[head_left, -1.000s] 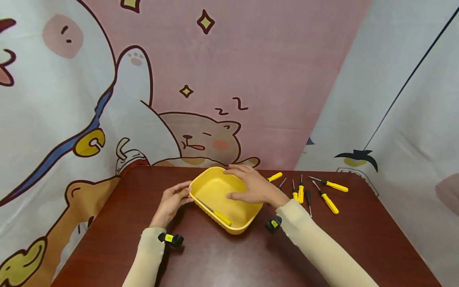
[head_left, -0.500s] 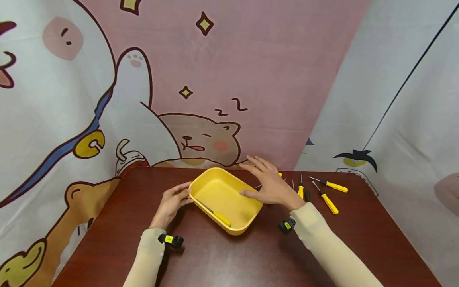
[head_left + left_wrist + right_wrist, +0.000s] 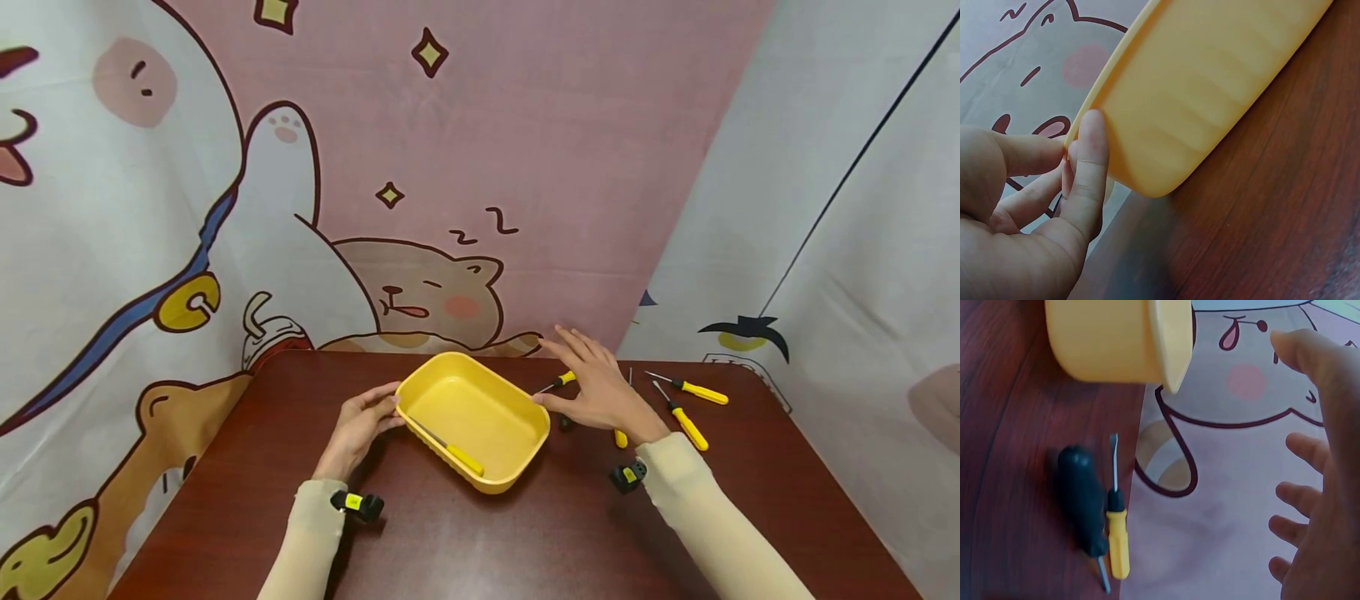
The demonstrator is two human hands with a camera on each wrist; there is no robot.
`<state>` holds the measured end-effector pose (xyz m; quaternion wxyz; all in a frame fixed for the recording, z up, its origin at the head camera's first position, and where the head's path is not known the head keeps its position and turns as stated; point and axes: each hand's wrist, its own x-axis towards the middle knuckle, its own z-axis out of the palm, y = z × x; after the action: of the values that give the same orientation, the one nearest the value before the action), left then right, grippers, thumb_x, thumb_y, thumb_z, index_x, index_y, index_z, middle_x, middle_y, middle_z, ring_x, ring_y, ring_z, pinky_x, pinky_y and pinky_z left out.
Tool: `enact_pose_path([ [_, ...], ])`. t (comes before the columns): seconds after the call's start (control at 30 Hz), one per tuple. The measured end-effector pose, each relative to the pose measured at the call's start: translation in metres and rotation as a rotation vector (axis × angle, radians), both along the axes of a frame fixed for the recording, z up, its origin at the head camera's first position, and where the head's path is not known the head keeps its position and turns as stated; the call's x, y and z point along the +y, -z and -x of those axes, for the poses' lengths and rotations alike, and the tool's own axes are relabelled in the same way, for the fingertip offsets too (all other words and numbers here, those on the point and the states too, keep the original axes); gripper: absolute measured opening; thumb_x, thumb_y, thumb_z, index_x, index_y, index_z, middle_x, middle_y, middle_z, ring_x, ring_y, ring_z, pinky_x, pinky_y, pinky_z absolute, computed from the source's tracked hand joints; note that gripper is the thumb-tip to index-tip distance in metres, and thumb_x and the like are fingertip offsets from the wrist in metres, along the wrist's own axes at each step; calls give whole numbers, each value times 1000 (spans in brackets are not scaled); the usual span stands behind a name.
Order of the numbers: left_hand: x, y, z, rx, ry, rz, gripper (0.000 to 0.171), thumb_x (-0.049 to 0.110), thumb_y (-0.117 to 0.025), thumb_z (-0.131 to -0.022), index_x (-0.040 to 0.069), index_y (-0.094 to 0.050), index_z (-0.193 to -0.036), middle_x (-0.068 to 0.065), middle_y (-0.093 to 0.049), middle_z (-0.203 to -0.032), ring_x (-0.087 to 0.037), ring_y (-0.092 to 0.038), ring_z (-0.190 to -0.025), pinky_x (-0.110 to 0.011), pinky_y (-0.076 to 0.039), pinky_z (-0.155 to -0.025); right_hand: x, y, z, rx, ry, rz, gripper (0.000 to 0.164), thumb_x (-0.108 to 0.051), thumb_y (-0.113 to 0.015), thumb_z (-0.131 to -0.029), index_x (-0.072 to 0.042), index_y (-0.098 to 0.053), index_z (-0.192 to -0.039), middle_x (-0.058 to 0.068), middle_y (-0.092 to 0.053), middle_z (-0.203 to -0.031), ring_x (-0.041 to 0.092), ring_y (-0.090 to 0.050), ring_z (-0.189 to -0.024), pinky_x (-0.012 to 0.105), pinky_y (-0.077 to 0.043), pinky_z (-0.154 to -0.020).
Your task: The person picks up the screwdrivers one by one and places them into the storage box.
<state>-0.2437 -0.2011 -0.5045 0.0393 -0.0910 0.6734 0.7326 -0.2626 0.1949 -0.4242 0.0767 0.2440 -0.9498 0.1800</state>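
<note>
A yellow plastic basin sits on the table, with one yellow-handled screwdriver lying inside along its near wall. My left hand pinches the basin's left rim between thumb and fingers, as the left wrist view also shows. Just past the basin's right side, my right hand hovers with spread fingers and holds nothing. Beneath it, the right wrist view shows a black-handled screwdriver and a yellow-handled screwdriver side by side on the table.
Farther right on the dark wooden table lie two more yellow screwdrivers, the upper screwdriver and the lower screwdriver. Another yellow handle is partly covered by my right hand. A printed cloth hangs behind the table.
My right hand has moved right, from above the basin to above the screwdrivers beside it. The left hand and basin have stayed in place.
</note>
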Motion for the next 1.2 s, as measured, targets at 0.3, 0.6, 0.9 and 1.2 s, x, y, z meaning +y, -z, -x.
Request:
enact_pose_path([
  [0.3,0,1,0,3,0,-7,39,11,-65,-102,3,-62,-139,-27,-61,-130,-16,-69,-88,-26,-64,-81,21,5,5,-30,65,-11,93,-71,-68,-86,-30,-32,-161,7,-16,-173,38,-15,-158,72,-10,-124],
  [0.6,-1,1,1,8,6,-19,38,10,-64,-102,2,-61,-139,-27,-61,-128,-17,-69,-87,-27,-65,-80,42,9,8,-43,115,-10,94,-69,-68,-86,-29,-31,-162,11,-16,-173,43,-15,-157,75,-11,-122],
  [0.9,-3,4,1,10,12,-19,39,10,-65,-101,2,-61,-139,-25,-61,-125,-16,-69,-86,-26,-65,-80,65,11,10,-57,158,-42,95,-70,-66,-87,-25,-29,-163,16,-12,-172,48,-13,-155,79,-10,-119],
  [1.2,-3,3,1,11,20,-19,40,12,-65,-101,3,-61,-140,-27,-59,-132,-17,-70,-88,-26,-64,-81,90,11,12,-70,187,-58,96,-69,-64,-89,-23,-26,-164,21,-11,-171,53,-13,-153,80,-10,-117],
])
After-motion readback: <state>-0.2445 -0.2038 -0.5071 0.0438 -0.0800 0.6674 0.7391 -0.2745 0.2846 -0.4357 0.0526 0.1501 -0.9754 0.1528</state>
